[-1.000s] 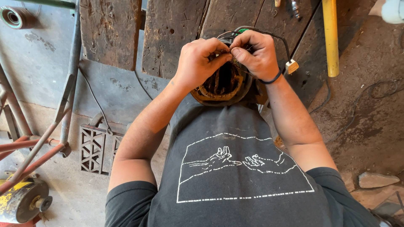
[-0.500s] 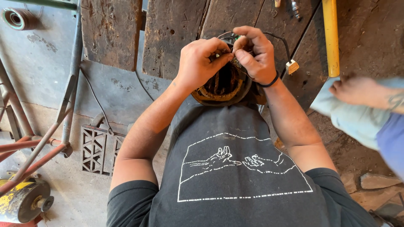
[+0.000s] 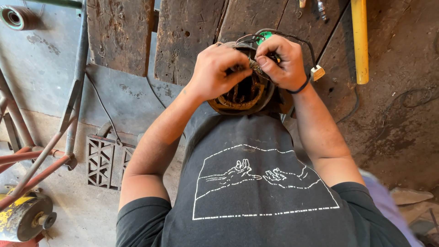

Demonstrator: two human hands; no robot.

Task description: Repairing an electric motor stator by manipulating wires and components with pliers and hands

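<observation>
One head-worn camera looks steeply down, close over the wooden bench (image 3: 183, 36) and floor.

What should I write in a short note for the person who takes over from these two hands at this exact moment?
Left hand: closed around the top rim of the round motor winding, fingers gripping the wires.
Right hand: pinching the wire bundle at the winding's top edge.
The winding rests on the wooden bench, against the person's shirt. A white plug hangs from its black lead beside the right wrist.
Done: both hands have hold of the wires.
Left: cannot tell how far the wire work has got.
</observation>
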